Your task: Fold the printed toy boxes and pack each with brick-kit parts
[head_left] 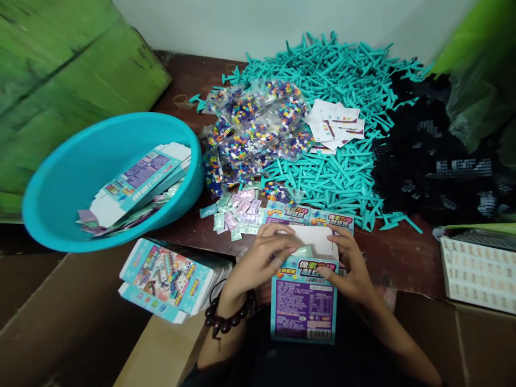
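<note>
My left hand [258,255] and right hand [349,263] stand apart, both gripping the sides of a printed card box [303,309] in front of my body; its white flap [312,239] stands open, with a pale green sachet [303,251] at the mouth; squeezing harder could crease the thin card; tilting it could drop the sachet; loose sachets [237,212] lie just ahead, and a flat stack of boxes [165,279] sits by my left wrist, so a careless elbow could scatter either.

Inside of the printed carton [304,317] hidden from view
</note>
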{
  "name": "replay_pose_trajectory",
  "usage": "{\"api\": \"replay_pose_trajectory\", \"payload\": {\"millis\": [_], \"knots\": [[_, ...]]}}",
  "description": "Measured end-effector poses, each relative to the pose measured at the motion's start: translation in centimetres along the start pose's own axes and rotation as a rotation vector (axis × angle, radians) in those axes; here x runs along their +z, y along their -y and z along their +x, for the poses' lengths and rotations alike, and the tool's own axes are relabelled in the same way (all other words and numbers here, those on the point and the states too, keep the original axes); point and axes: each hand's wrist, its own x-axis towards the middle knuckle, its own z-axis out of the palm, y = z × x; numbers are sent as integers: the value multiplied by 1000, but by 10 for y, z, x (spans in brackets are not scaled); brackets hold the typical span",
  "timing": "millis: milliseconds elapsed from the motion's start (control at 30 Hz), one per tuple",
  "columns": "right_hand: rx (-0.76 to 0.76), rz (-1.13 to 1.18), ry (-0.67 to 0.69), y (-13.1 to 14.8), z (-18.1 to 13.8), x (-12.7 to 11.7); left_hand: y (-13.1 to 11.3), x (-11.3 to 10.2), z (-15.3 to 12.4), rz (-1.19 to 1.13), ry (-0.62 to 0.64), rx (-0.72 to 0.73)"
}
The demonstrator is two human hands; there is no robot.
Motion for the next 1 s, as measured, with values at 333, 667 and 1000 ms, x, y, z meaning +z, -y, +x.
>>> {"api": "replay_pose_trajectory", "payload": {"millis": [333, 667, 1000], "knots": [[98, 101, -13, -2, -7, 2, -10, 15, -21, 115, -86, -196], [121, 15, 102, -9, -7, -17, -10, 59, -51, -493, -379, -579], [-71, -114, -84, -6, -13, -19, -8, 77, -41, -307, -568, -206]]}}
